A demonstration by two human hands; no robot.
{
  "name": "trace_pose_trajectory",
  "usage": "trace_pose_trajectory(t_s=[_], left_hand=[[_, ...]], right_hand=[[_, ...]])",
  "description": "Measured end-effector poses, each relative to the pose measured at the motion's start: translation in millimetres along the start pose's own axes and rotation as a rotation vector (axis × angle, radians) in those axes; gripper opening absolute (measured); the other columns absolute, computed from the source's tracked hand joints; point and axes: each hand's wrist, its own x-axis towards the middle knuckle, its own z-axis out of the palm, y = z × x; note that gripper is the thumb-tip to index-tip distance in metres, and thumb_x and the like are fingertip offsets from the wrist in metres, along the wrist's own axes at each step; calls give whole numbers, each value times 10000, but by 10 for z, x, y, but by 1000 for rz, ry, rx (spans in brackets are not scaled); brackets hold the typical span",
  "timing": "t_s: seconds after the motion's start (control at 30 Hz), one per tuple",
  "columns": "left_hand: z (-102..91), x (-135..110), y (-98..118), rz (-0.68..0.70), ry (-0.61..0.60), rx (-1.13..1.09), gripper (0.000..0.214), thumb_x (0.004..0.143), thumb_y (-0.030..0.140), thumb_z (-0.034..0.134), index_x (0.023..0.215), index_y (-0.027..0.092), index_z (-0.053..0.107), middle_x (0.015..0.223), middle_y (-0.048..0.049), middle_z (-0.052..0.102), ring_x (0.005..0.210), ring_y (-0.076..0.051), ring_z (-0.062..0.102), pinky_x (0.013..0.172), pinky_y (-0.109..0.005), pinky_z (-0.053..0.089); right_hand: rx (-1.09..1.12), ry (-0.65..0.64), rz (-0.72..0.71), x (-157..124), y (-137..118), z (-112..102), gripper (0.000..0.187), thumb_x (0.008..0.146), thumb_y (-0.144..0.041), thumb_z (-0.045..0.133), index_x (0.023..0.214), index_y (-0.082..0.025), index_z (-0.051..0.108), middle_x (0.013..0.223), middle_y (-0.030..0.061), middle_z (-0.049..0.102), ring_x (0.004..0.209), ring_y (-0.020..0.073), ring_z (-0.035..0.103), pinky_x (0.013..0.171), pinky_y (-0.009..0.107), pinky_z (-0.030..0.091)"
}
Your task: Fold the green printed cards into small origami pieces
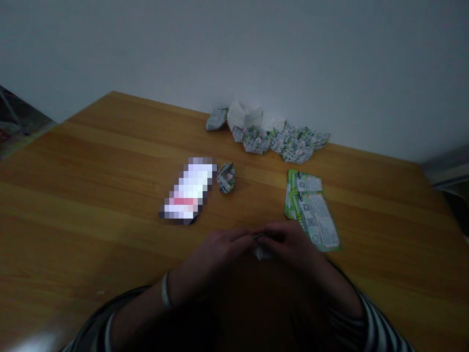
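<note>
My left hand (227, 245) and my right hand (291, 240) meet near the table's front edge, fingers closed on a small piece of folded paper (261, 252). Only a pale lower part and a thin top edge of it show; the fingers hide the rest. Just beyond my hands sits a small folded paper piece (226, 178) with green and grey print. Beside my right hand lie flat green-and-white printed leaflets (318, 220), overlapping one another.
A phone with a lit, blurred screen (190, 190) lies left of the small folded piece. Against the wall (234, 49) stands a row of folded printed paper pieces (298, 142), with white paper (244, 116) among them. All rest on a wooden table (91, 195).
</note>
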Motion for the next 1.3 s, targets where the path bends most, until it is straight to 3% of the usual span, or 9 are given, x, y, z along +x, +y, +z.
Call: trace_pose_trajectory(t_s=[0.13,0.3,0.5,0.7,0.83,0.93,1.17,1.3], left_hand=[[-13,19,27,5,-21,42,180,859,86,514,939,190,638,788,-25,648,623,-138,572,566,-219,432],[-42,23,29,-38,-51,-35,122,845,85,516,824,181,588,798,-26,628,647,-138,570,552,-212,405],[-30,24,-7,-89,46,-124,156,876,134,493,752,171,581,730,-10,623,610,-115,548,546,-196,389],[15,23,-60,-161,156,-137,142,838,109,535,725,154,608,644,17,628,576,-101,569,542,-181,386],[50,30,-81,-166,233,-141,147,797,73,553,684,145,613,619,13,633,561,-102,574,535,-182,394],[62,32,-90,-174,257,-153,146,769,41,562,689,144,629,638,10,657,574,-101,593,546,-179,410],[37,32,-75,-137,273,-139,160,790,56,553,673,148,609,611,16,641,545,-95,584,517,-172,409],[35,12,-63,-165,233,-71,120,795,56,552,742,156,593,653,11,654,565,-110,604,523,-180,433]], right_hand=[[-108,-23,2,-18,-55,-32,109,837,-187,641,833,-211,747,705,-7,739,611,141,662,546,225,451],[-437,52,-5,-57,-148,43,115,776,-194,686,670,-194,642,547,-26,629,478,117,545,452,216,303],[-820,125,-235,-106,-236,129,138,825,-152,633,692,-185,640,642,47,659,610,174,596,469,252,282],[-566,-21,-93,-127,-279,2,166,882,-92,563,913,-193,691,795,16,743,688,141,683,589,213,412],[-668,-63,-10,-129,-319,30,151,893,-112,542,867,-147,687,727,59,736,618,173,690,519,232,395],[-691,-90,-37,-138,-355,55,164,878,-86,529,920,-131,682,764,82,745,619,175,690,509,229,408],[-307,-23,-12,-144,-360,-50,261,831,-37,572,997,-190,704,896,25,763,784,161,714,671,228,491],[-267,-38,-6,-122,-360,-43,227,857,-91,597,1025,-187,715,943,42,765,834,178,714,727,256,509]])
